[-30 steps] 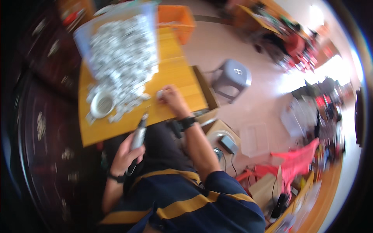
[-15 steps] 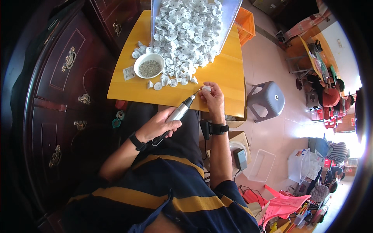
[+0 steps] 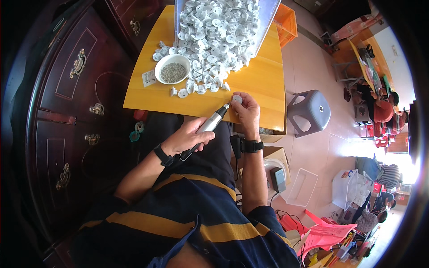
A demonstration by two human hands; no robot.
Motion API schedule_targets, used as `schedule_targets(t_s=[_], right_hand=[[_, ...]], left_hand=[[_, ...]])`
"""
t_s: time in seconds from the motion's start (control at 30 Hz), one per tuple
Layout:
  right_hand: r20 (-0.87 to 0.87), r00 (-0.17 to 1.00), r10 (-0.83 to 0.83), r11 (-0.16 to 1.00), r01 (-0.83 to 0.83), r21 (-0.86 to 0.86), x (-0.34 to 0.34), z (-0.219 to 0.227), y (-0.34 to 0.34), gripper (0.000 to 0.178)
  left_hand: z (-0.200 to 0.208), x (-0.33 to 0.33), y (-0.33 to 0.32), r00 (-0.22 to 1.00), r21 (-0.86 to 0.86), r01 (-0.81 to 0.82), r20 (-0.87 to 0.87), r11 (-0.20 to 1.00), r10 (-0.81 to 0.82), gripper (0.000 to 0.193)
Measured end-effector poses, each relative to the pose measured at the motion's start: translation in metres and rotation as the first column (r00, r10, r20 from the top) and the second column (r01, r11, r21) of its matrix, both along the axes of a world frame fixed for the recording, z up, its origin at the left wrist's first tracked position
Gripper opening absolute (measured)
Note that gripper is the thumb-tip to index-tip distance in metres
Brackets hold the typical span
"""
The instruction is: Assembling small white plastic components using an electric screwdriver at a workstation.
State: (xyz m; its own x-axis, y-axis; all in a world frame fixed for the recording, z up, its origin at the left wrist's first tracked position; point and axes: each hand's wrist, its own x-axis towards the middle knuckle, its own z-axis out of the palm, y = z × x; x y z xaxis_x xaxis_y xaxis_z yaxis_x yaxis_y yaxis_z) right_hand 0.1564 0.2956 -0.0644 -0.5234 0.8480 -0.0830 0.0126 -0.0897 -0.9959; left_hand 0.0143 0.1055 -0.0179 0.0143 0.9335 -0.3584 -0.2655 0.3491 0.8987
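Observation:
A silver-and-black electric screwdriver (image 3: 208, 127) lies in my left hand (image 3: 188, 137), with the fingers wrapped round its body and the tip pointing up and to the right. My right hand (image 3: 248, 112) pinches a small white round plastic part (image 3: 237, 99) above the table's near edge. The screwdriver's tip meets this part or stops just short of it; I cannot tell which. Left of my right hand, many similar white plastic parts (image 3: 210, 58) spill from a clear bin (image 3: 267, 27) onto the yellow table (image 3: 147, 99). A white bowl (image 3: 157, 71) of small metal screws stands beside the pile.
A small printed card (image 3: 149, 78) lies by the bowl. Dark wooden drawers (image 3: 67, 102) close off the left side. On the right stand a grey stool (image 3: 309, 112), an orange crate (image 3: 286, 23) and an open cardboard box (image 3: 281, 157). Other people sit farther off at right.
The white part in my right hand has turned so its flat round face shows more. The screwdriver has shifted slightly up and right with my left hand, its tip closer to the part.

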Motion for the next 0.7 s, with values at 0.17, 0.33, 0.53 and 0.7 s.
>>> schedule_targets(t_s=[0.17, 0.33, 0.53, 0.7], right_hand=[[0.001, 1.000, -0.014, 1.000, 0.014, 0.007, -0.0011, -0.0023, -0.0010, 0.025], [0.016, 1.000, -0.016, 1.000, 0.016, 0.017, -0.0010, 0.0002, -0.0021, 0.024], [0.029, 0.999, -0.014, 0.999, 0.013, 0.036, -0.0011, -0.0015, -0.0020, 0.023], [0.087, 0.996, -0.019, 0.998, 0.013, 0.069, -0.0011, -0.0041, -0.0021, 0.022]], left_hand=[[-0.0013, -0.0001, 0.0005, 1.000, -0.017, 0.001, -0.001, 1.000, -0.001, 0.046], [-0.0053, -0.0003, 0.0018, 1.000, -0.005, -0.001, 0.002, 1.000, 0.001, 0.047], [-0.0045, 0.0002, 0.0033, 1.000, 0.006, -0.015, -0.003, 1.000, 0.015, 0.045], [-0.0044, -0.0014, 0.0022, 1.000, 0.001, -0.003, 0.014, 1.000, 0.003, 0.037]])
